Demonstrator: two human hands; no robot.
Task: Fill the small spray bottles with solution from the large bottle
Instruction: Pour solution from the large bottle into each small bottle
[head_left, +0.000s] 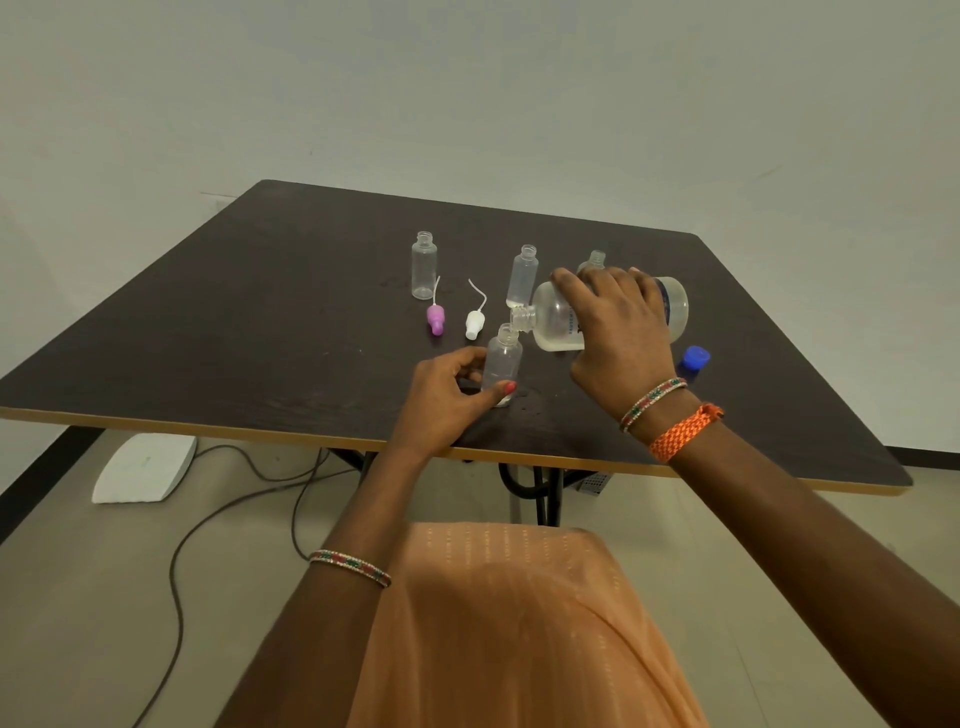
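My right hand (618, 322) grips the large clear bottle (556, 322), tipped on its side with its open neck just over the mouth of a small clear bottle (503, 358). My left hand (447, 395) holds that small bottle upright near the table's front edge, thumb and fingers round its lower part. Three more small open bottles stand behind: one far left (424, 265), one in the middle (522, 275) with a little liquid at the bottom, and one (596, 260) partly hidden behind my right hand.
A purple spray cap (436, 318) and a white spray cap (475, 322), each with a thin tube, lie left of the bottles. The blue cap (696, 358) sits at the right. The dark table (234, 312) has cables and a white block on the floor below.
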